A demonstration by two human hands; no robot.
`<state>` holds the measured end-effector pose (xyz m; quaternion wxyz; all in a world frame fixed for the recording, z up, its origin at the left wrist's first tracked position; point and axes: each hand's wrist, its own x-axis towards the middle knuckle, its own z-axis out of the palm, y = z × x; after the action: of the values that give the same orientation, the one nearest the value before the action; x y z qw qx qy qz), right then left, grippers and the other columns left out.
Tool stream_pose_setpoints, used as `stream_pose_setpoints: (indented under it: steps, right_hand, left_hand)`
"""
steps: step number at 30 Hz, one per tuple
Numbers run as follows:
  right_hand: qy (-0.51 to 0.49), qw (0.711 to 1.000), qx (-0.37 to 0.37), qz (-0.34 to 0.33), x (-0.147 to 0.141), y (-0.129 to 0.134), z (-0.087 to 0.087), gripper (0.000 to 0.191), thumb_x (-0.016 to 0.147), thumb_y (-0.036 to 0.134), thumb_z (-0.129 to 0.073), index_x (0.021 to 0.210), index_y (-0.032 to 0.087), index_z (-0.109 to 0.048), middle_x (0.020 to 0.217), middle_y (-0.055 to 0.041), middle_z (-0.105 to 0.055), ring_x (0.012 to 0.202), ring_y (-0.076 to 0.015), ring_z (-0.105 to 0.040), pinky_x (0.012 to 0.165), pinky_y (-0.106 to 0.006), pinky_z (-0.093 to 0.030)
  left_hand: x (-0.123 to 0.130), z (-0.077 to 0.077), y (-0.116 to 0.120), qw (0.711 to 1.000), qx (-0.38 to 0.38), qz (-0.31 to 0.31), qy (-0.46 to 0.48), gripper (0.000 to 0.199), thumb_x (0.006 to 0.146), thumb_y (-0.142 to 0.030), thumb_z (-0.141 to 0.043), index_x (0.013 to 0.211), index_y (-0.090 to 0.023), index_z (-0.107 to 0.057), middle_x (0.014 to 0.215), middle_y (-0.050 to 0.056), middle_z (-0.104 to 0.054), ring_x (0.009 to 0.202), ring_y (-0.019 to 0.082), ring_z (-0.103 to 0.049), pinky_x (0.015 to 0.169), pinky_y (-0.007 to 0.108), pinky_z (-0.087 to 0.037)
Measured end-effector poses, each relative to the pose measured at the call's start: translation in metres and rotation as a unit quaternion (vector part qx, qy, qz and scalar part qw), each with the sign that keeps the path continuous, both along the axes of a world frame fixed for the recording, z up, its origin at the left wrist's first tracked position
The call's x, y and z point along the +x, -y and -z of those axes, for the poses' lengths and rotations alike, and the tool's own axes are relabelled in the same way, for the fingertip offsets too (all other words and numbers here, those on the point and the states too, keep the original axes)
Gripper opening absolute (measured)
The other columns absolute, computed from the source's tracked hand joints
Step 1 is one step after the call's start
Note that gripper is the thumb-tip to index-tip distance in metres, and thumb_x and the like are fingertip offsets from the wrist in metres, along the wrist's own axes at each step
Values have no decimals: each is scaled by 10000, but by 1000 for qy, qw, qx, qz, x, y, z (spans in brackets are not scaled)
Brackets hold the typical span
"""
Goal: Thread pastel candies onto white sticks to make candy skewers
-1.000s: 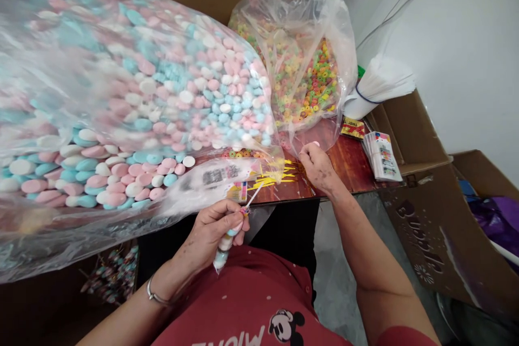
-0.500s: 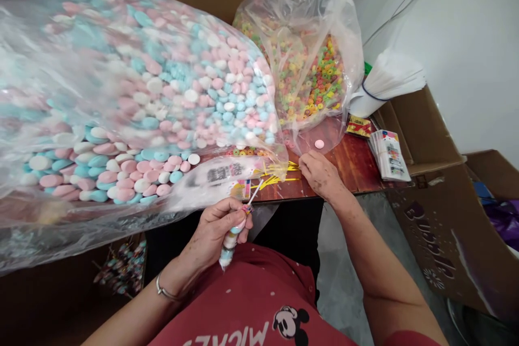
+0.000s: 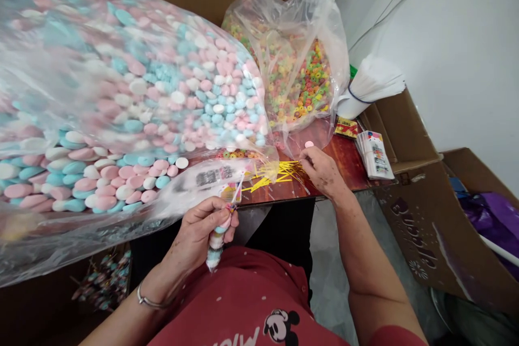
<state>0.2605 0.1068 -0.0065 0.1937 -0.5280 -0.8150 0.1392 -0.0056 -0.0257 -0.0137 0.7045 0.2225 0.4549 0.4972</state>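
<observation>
My left hand is closed on a candy stick, a clear wrapper packed with pastel sweets. It points downward, and a thin white stick rises from its gathered neck. My right hand rests at the table edge, fingertips bent together at the right end of a loose pile of yellow twist ties. Whatever sits between those fingertips is too small to make out. A pink round sweet lies just beyond the right hand.
A large clear bag of pink, blue and white sweets covers the table's left side. Behind stands a bag of colourful ring sweets. Rightward are a white mug, a stack of cards and cardboard boxes. Finished-looking sticks lie below left.
The view has swung a little to the right. My right hand has shifted slightly right of the pink sweet, and more yellow twist ties show, spread out. The left hand keeps its hold.
</observation>
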Motion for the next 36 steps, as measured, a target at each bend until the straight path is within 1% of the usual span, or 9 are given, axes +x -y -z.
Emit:
stream_pose_setpoints:
  steps: [4,10,17,22,24,28,30,32,36]
  right_hand:
    - [61,996,-55,-38,-5,5,-2,69,860,210,-508,803,191,-542,864,-46,-597,784,-170,-542,710,-271,-389]
    - [209,972,-106,1,-25,10,0,147,894,180,-472,842,181,-610,961,-87,-675,822,-185,-598,659,-273,-373]
    - [211,970,-119,11,-18,14,-8,188,927,161,-422,994,150,-597,963,-122,-699,872,-233,-639,708,-299,-407]
    - [123,989,-78,-23,1,11,-9,247,897,117,-424,1037,167,-620,1079,-112,-688,1008,-225,-623,845,-305,-431]
    - [80,996,-39,-18,2,12,-10,226,898,140,-427,969,174,-639,1025,-106,-689,987,-229,-613,868,-321,-434]
    - [-80,996,36,32,-23,28,-14,196,922,230,-440,832,193,-611,873,-70,-640,862,-198,-588,817,-308,-446]
    - [-189,982,4,30,-48,43,-14,176,922,241,-445,844,198,-597,809,-29,-621,767,-155,-574,741,-264,-453]
    - [-265,962,-58,-6,-73,58,-10,144,896,240,-477,828,195,-595,754,1,-618,698,-127,-558,678,-233,-447]
    - [-330,928,-161,-61,-101,76,0,124,840,192,-498,770,188,-601,680,26,-610,629,-100,-549,631,-211,-440]
  left_hand:
    - [0,2,0,1000,3,3,2,214,690,-288,-770,713,-161,-599,624,14,-672,437,107,-549,402,182,-334]
    - [4,4,2,1000,5,5,2,220,686,-299,-766,708,-160,-597,620,15,-669,436,104,-544,422,194,-351]
    - [0,7,2,1000,9,-4,5,219,696,-300,-767,721,-161,-600,628,15,-676,436,105,-547,423,200,-362]
    - [0,4,-1,1000,17,-5,17,205,703,-284,-768,716,-159,-606,630,15,-681,437,102,-552,415,187,-360]
    - [3,0,-3,999,20,-6,24,206,702,-275,-769,710,-158,-600,626,15,-681,433,101,-554,407,182,-358]
    - [12,-6,-9,998,24,5,54,227,687,-274,-780,717,-161,-586,613,15,-680,418,108,-555,384,179,-363]
    - [18,-9,-12,997,32,20,75,236,689,-285,-782,712,-157,-584,609,17,-677,412,109,-558,373,177,-367]
    - [22,-11,-14,995,38,28,87,239,696,-287,-779,703,-151,-583,609,19,-676,408,105,-560,362,169,-367]
    - [23,-11,-16,995,31,22,91,242,704,-273,-776,699,-141,-573,605,20,-680,395,93,-558,351,155,-376]
